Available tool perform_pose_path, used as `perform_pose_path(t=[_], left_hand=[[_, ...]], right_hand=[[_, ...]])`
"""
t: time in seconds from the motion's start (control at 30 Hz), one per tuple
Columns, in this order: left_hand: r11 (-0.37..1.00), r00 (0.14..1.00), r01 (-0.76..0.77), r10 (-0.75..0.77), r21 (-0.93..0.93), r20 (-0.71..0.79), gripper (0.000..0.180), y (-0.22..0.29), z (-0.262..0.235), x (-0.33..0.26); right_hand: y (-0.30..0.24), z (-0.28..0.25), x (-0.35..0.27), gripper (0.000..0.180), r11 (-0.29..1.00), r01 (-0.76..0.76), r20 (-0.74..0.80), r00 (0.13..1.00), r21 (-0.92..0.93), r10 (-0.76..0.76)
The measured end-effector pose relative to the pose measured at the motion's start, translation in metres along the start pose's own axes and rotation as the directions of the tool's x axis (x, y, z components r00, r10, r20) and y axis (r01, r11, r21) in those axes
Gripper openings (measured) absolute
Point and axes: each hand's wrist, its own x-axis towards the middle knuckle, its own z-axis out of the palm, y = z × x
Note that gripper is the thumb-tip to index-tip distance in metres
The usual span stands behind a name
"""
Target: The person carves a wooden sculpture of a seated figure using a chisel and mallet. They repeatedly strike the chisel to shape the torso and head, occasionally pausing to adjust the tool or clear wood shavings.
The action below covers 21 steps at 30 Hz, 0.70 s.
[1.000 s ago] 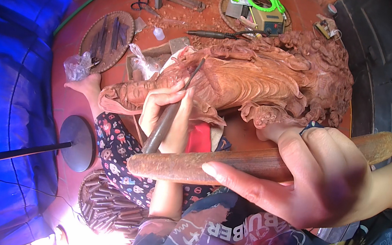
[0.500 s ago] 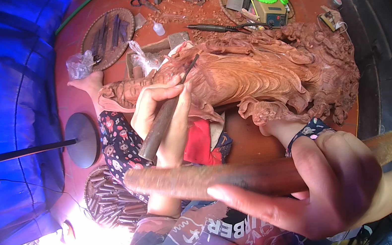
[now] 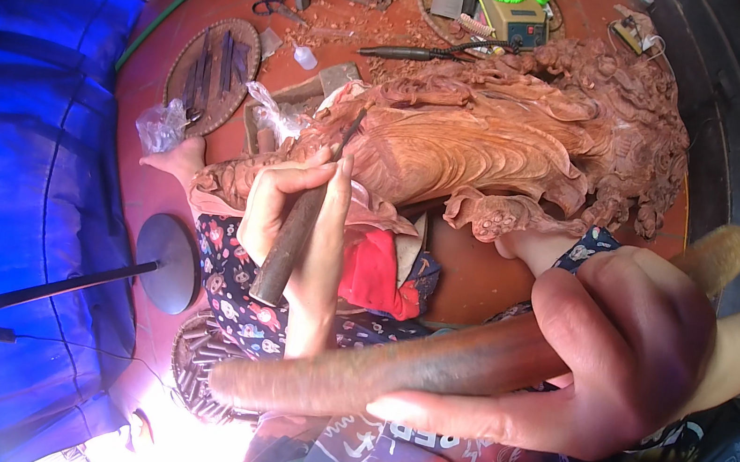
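Observation:
A reddish carved wooden statue lies across my lap, its face toward the left and flowing folds carved along its body. My left hand grips a carving chisel, whose thin blade points up at the statue's folds; whether its tip touches the wood I cannot tell. In my right hand is a thick, rounded wooden mallet, held across in front of me. The mallet's left end hangs below the chisel's butt, apart from it.
A round basket of several chisels stands at lower left, beside a black lamp base. Another woven tray bears dark tools. Scissors, a rotary handpiece and its control box lie beyond the statue. Blue sheeting hangs left.
The mallet's left end has dropped lower, widening the gap to the chisel's butt. My left hand keeps the chisel at nearly the same spot on the statue. The whole view shifts slightly.

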Motion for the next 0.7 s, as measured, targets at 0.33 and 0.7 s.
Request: perform_pose_path(t=[0.33,0.7], left_hand=[[0.986,0.986,-0.164,0.163,-0.034,-0.032,0.02,-0.008,0.008,0.001],[0.953,1.0,-0.007,0.0,-0.304,-0.022,0.024,-0.024,-0.022,-0.026]], right_hand=[[0.016,0.014,-0.018,0.041,0.968,-0.115,0.114,0.989,0.221,0.092],[0.04,0.042,-0.019,0.04,0.925,-0.001,0.14,0.989,0.381,-0.057]])
